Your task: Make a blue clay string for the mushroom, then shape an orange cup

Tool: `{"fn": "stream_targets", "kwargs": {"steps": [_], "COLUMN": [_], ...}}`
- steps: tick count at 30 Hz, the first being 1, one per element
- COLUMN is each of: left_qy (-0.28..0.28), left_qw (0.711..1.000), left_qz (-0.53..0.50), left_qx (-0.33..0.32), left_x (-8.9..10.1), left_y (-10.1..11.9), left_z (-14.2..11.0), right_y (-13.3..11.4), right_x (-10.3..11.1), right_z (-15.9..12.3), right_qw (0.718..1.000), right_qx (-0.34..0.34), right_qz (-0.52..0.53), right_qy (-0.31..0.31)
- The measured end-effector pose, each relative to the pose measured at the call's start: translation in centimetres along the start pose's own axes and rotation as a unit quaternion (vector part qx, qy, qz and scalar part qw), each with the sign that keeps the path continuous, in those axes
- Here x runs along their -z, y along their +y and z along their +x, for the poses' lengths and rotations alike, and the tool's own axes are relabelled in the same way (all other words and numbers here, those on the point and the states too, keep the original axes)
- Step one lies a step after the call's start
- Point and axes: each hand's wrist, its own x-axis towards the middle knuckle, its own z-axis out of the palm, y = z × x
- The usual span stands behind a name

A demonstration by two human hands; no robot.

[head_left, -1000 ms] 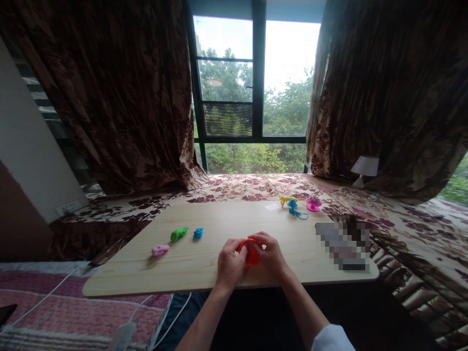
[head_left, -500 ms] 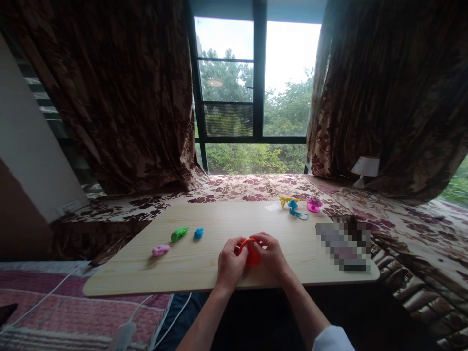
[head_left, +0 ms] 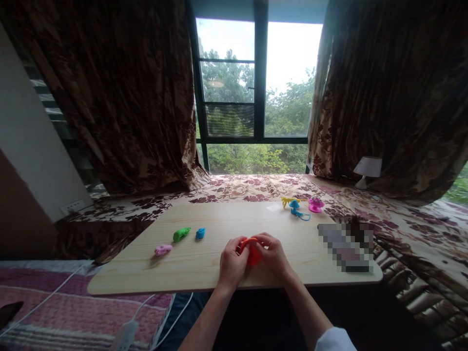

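Observation:
Between my two hands is an orange-red piece of what looks like modelling clay [head_left: 253, 257], thin and curved with a raised rim. My left hand [head_left: 233, 256] pinches its left side between thumb and fingers. On the opposite side, my right hand [head_left: 270, 251] grips the rim the same way. Part of the piece is hidden behind the thumbs, and it is held just at the tabletop near the front edge. Left of my hands lie a small blue lump [head_left: 200, 233], a green lump [head_left: 182, 234] and a pink lump [head_left: 163, 250].
At the back right of the wooden table [head_left: 139, 273] are a blue mushroom-shaped figure [head_left: 294, 206], a yellow branching piece [head_left: 287, 201] and a pink figure [head_left: 315, 204]. A pixelated object [head_left: 345, 247] lies at the right edge. A white lamp [head_left: 368, 167] stands beyond.
Both hands keep their grip on the orange-red clay, and its rim has bent slightly between the fingers. The whole view has shifted a little; the other pieces stay in place.

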Motion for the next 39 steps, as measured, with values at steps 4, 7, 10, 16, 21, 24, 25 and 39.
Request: {"fn": "stream_targets", "kwargs": {"steps": [4,7,10,16,21,24,25,39], "left_qy": [-0.015,-0.006,0.002,-0.01,-0.005,-0.012,-0.013,-0.019], "left_qw": [1.0,1.0,1.0,1.0,1.0,1.0,1.0,1.0], "left_qz": [0.005,0.008,0.01,0.004,-0.001,-0.005,-0.006,-0.019], "left_qx": [-0.006,-0.004,0.0,-0.002,0.009,0.005,0.003,-0.001], "left_x": [0.02,0.04,0.01,-0.06,-0.19,-0.23,-0.22,0.12], "left_y": [0.37,0.34,0.15,-0.11,-0.27,-0.21,-0.17,-0.14], "left_z": [-0.08,-0.08,-0.05,-0.05,-0.08,-0.11,-0.12,-0.05], "right_y": [0.06,0.25,0.35,0.44,0.47,0.4,0.39,-0.03], "right_x": [-0.02,-0.2,-0.23,-0.14,-0.11,-0.02,-0.01,-0.08], "right_z": [-0.03,0.06,0.06,-0.06,-0.05,-0.06,-0.06,-0.05], "right_qw": [1.0,1.0,1.0,1.0,1.0,1.0,1.0,1.0], "right_qx": [0.003,-0.002,-0.004,-0.003,0.001,0.007,0.009,0.025], "right_qz": [0.001,0.003,0.007,0.008,0.007,0.002,0.0,-0.008], "right_qy": [-0.005,0.005,0.009,0.002,0.005,0.004,0.004,0.007]}}
